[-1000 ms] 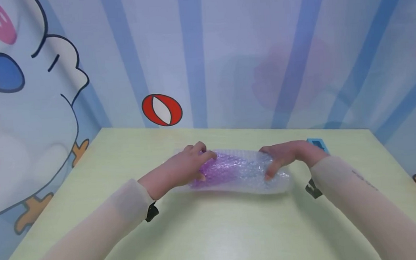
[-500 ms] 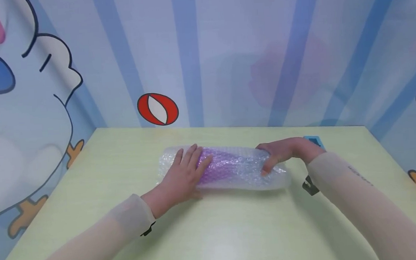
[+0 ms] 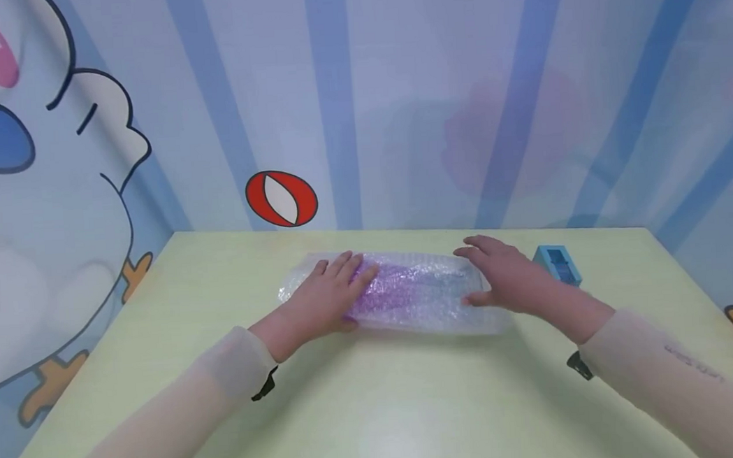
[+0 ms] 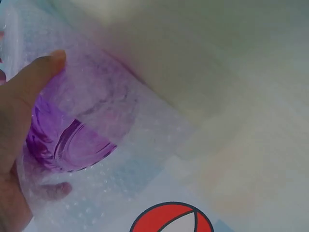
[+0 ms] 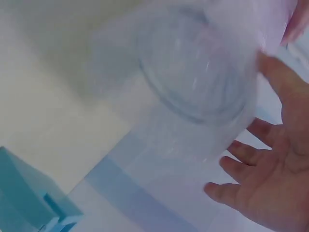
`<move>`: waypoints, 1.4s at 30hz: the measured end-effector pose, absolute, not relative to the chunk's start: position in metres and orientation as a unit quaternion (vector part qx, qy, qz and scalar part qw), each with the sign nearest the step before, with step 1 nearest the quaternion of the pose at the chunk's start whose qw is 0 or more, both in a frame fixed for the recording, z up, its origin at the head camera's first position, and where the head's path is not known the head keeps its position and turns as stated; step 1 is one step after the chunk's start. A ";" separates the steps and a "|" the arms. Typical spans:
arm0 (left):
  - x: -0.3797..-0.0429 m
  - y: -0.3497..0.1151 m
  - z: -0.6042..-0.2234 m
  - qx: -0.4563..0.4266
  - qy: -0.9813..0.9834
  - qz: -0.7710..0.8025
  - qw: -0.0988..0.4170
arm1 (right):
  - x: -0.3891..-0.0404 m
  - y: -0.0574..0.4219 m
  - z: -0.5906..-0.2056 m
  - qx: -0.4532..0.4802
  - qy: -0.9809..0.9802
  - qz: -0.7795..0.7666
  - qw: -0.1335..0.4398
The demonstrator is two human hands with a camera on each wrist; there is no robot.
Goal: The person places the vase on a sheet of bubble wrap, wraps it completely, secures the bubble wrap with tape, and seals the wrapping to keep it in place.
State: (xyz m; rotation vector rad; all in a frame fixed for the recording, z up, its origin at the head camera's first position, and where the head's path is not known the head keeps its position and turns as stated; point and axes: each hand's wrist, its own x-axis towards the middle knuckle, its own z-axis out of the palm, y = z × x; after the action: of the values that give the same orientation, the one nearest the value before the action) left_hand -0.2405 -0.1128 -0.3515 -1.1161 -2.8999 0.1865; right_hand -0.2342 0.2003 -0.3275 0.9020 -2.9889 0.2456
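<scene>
A purple-to-clear glass vessel lies on its side, rolled in bubble wrap. My left hand grips the left part of the roll, thumb along the near side and fingers over the top. The purple round end shows through loose wrap in the left wrist view. At the roll's right end my right hand is spread, fingers extended, with the thumb against or very near the wrap. A clear, bluish round end shows blurred through the wrap in the right wrist view.
A light blue box-like object with a recess stands on the pale table, just behind my right wrist. A striped wall with cartoon prints rises at the table's back edge.
My left hand shifted from curled fingers to a flatter hold further left on the roll. The right hand loosened its grip and spread its fingers, uncovering the blue object.
</scene>
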 end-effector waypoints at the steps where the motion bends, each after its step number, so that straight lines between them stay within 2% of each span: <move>1: -0.243 -0.112 -0.350 -0.356 -0.933 0.057 0.006 | -0.228 0.198 -0.331 0.301 -0.951 0.057 0.037; 4: -0.250 -0.111 -0.345 -0.347 -0.936 0.053 -0.011 | -0.211 0.188 -0.343 0.313 -0.945 0.012 0.089; 11: -0.260 -0.110 -0.338 -0.345 -0.937 0.040 -0.031 | -0.195 0.171 -0.369 0.293 -0.948 -0.064 0.107; 17: -0.264 -0.115 -0.341 -0.359 -0.933 0.017 -0.026 | -0.199 0.176 -0.366 0.290 -0.947 -0.004 0.138; 23: -0.263 -0.119 -0.349 -0.364 -0.931 0.026 0.005 | -0.201 0.180 -0.355 0.300 -0.940 0.044 0.154; 31: -0.260 -0.116 -0.355 -0.379 -0.922 0.039 0.072 | -0.199 0.181 -0.350 0.290 -0.939 0.101 0.156; 37: -0.256 -0.114 -0.355 -0.379 -0.919 0.035 0.101 | -0.189 0.181 -0.367 0.303 -0.941 0.023 0.148; 42: -0.253 -0.115 -0.356 -0.389 -0.909 0.054 0.138 | -0.185 0.182 -0.385 0.325 -0.926 -0.053 0.184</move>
State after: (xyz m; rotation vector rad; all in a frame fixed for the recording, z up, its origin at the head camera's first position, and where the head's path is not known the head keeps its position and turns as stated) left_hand -0.2525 -0.1154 -0.3558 -1.1264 -2.6297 0.1564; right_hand -0.1854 0.1819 -0.3851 0.9157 -2.6107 -0.1498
